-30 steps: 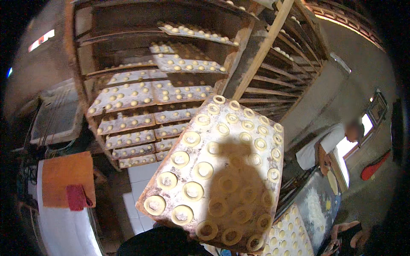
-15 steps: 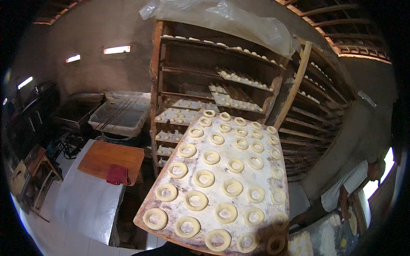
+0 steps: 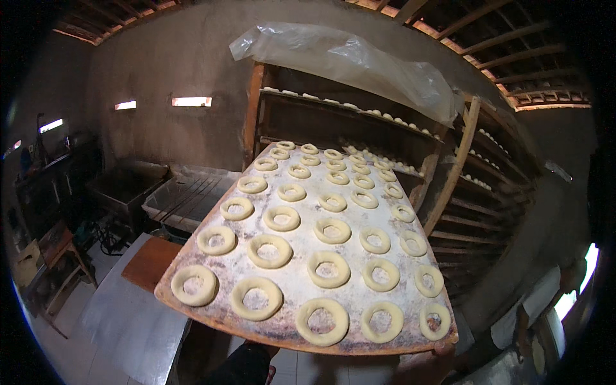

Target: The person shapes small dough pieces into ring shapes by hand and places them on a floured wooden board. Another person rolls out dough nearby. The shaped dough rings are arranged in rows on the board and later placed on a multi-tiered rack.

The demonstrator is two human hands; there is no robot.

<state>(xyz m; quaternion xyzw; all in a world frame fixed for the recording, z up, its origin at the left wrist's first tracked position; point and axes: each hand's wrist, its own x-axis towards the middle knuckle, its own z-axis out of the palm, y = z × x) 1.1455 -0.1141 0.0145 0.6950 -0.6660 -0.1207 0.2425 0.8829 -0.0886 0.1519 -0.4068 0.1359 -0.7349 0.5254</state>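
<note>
A broad wooden board (image 3: 308,250), dusted with flour, is held up in front of me, its far end at the shelf rack. Several rings of raw dough (image 3: 325,269) lie on it in rows. My left hand (image 3: 271,351) supports the board from beneath its near edge; most of its fingers are hidden under the wood, and a dark sleeve shows. At the near right corner, my right hand (image 3: 443,348) grips the board, with fingertips showing at the edge and the rest in shadow below.
A wooden rack (image 3: 254,115) ahead bears trays of dough balls (image 3: 391,119), with plastic sheeting (image 3: 346,58) over its top. A second rack (image 3: 478,224) stands right. Left are a metal-topped table (image 3: 138,327), a brown board (image 3: 146,263) and a pale basin (image 3: 186,199). Another person (image 3: 542,295) is at right.
The board has risen and come level, its far end now higher against the rack and covering more shelves. My hands have come into view under the near edge. The view has tilted upward.
</note>
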